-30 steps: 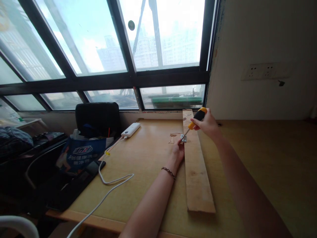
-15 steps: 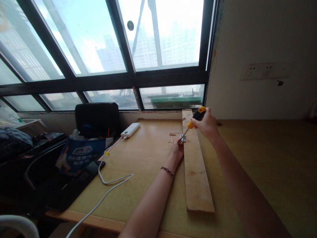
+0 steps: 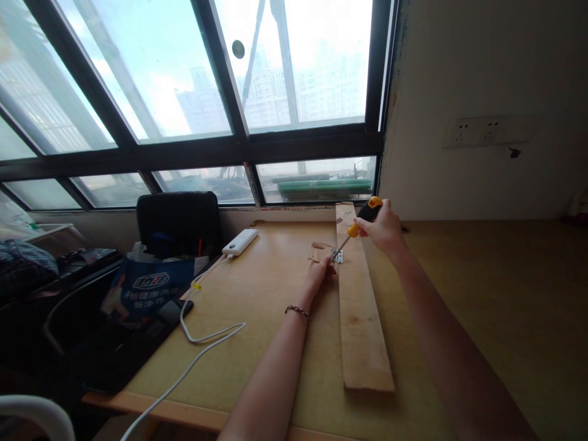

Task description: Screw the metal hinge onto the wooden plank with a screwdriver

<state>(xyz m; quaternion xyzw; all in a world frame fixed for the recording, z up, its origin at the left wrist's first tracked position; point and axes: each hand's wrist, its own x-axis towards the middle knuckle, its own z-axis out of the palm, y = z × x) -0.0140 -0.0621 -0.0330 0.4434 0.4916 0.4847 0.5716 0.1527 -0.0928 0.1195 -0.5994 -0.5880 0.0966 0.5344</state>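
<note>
My right hand [image 3: 384, 226] grips the yellow-and-black handle of a screwdriver [image 3: 369, 211], whose shaft slants down to the left. The screwdriver's tip ends by a small metal hinge [image 3: 339, 256] at the left edge of a long wooden board [image 3: 362, 318]. My left hand [image 3: 321, 272], with a braided bracelet on its wrist, rests just left of the hinge. Its fingers are drawn together at the tip of the screwdriver, and whatever they pinch is too small to make out. The board lies lengthwise on the table, its far end towards the window.
Left of the board, the wooden table [image 3: 271, 294] has a torn brown patch [image 3: 316, 250] in its surface. A white power bank [image 3: 240, 242] with a white cable [image 3: 215, 349] lies at the left. Beyond the table edge stand a black chair [image 3: 179, 223] and a blue bag [image 3: 147, 285].
My left hand has shifted left, away from the board's edge, with its fingers now at the screwdriver tip. The tip has moved slightly left on the hinge; the right hand keeps its grip.
</note>
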